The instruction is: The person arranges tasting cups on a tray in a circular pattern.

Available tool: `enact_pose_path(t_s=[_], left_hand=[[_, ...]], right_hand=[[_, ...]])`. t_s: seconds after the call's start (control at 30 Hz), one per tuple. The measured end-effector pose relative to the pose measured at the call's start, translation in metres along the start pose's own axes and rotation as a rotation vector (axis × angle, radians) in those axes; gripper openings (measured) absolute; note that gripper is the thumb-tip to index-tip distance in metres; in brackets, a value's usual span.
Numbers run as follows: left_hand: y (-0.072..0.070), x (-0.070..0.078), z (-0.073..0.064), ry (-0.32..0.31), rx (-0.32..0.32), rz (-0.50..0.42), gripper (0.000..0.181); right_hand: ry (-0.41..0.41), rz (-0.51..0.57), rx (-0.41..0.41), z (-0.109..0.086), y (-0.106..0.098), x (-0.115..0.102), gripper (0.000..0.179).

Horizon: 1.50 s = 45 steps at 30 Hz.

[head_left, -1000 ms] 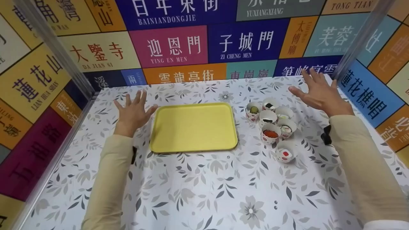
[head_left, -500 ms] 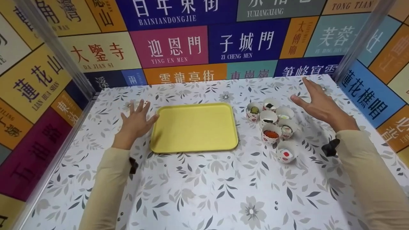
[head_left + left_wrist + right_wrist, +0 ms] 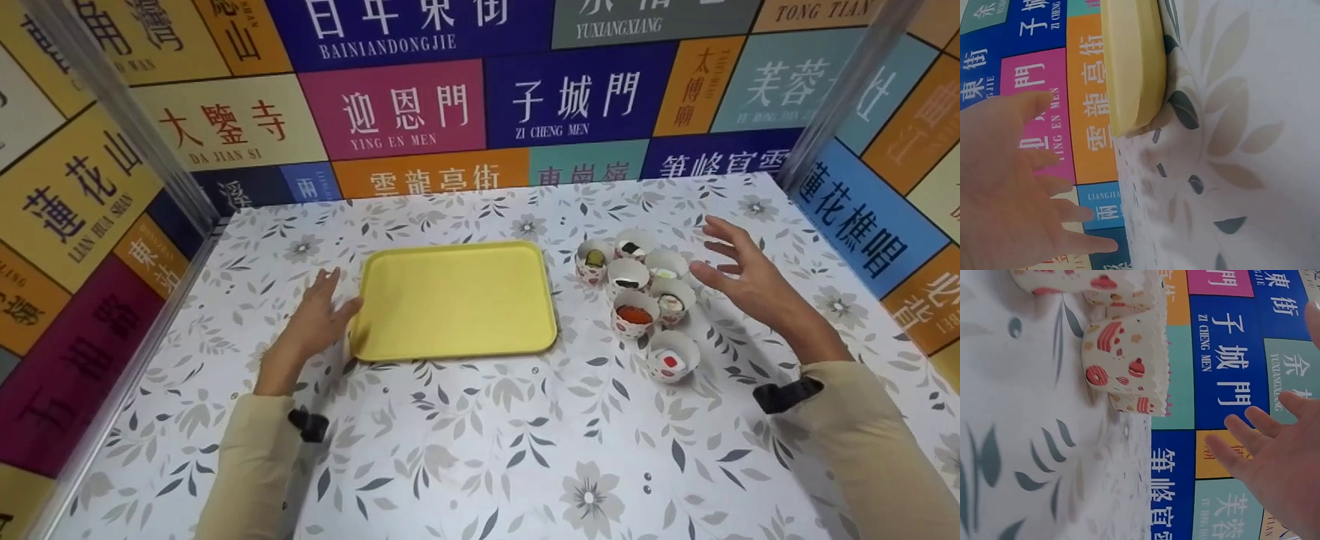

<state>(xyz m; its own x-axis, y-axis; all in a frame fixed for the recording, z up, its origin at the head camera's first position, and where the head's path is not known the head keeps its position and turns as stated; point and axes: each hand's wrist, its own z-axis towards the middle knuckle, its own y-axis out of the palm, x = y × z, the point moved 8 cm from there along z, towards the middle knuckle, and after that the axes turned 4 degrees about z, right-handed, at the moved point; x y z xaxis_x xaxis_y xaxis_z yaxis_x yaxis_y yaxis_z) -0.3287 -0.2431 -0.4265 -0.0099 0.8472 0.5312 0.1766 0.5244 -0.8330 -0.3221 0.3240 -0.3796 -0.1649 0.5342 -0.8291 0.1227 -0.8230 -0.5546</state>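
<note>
My left hand (image 3: 316, 319) hovers at the left edge of a yellow rectangular tray (image 3: 457, 300), its thumb overlapping the rim in the head view. Nothing is in that hand; in the left wrist view its fingers (image 3: 1067, 211) are spread. My right hand (image 3: 750, 277) is held to the right of a cluster of paper cups, fingers apart and holding nothing. One cup has orange-red contents (image 3: 634, 315); the nearest cup (image 3: 672, 358) has a white piece with a red top. Pink cake prints cover the cup wall (image 3: 1123, 354) in the right wrist view.
A white tablecloth (image 3: 480, 450) with grey leaves and flowers covers the table. Colourful panels (image 3: 409, 105) with lettering rise along its back and both sides. Several paper cups stand close together, one with a green piece (image 3: 595, 259) at the back left.
Both hands have drawn back toward the person and lowered. The left fingers have come closer together, and the right fingers have bent slightly. Tray and cups have stayed in place.
</note>
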Motion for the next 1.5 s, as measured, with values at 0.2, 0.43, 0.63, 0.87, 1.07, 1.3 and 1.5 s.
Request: enact_pose_path(t_s=[0.2,0.43,0.63,0.87,1.07,1.3,1.5], left_hand=[[0.003,-0.006,-0.006,0.007,0.026,-0.079,0.071],[0.007,-0.009,-0.008,-0.034,0.064,-0.192,0.066],[0.01,-0.014,-0.007,-0.162,0.071,-0.263,0.061],[0.02,-0.017,-0.006,-0.258,-0.019,-0.402,0.059],[0.027,-0.017,-0.007,-0.272,-0.053,-0.454,0.058],[0.034,-0.018,-0.004,-0.277,-0.09,-0.462,0.058],[0.032,-0.022,-0.004,-0.228,-0.054,-0.359,0.055]], right_hand=[[-0.074,0.02,-0.037,-0.018,0.008,0.005,0.065],[-0.151,0.068,-0.144,-0.03,0.019,0.012,0.055],[-0.152,0.121,-0.216,-0.037,0.022,0.015,0.06],[-0.21,0.136,-0.225,-0.043,0.023,0.007,0.059],[-0.162,0.016,-0.344,-0.045,0.038,0.011,0.069],[-0.116,-0.112,-0.422,-0.047,0.051,0.018,0.08],[-0.056,-0.135,-0.451,-0.046,0.064,0.023,0.081]])
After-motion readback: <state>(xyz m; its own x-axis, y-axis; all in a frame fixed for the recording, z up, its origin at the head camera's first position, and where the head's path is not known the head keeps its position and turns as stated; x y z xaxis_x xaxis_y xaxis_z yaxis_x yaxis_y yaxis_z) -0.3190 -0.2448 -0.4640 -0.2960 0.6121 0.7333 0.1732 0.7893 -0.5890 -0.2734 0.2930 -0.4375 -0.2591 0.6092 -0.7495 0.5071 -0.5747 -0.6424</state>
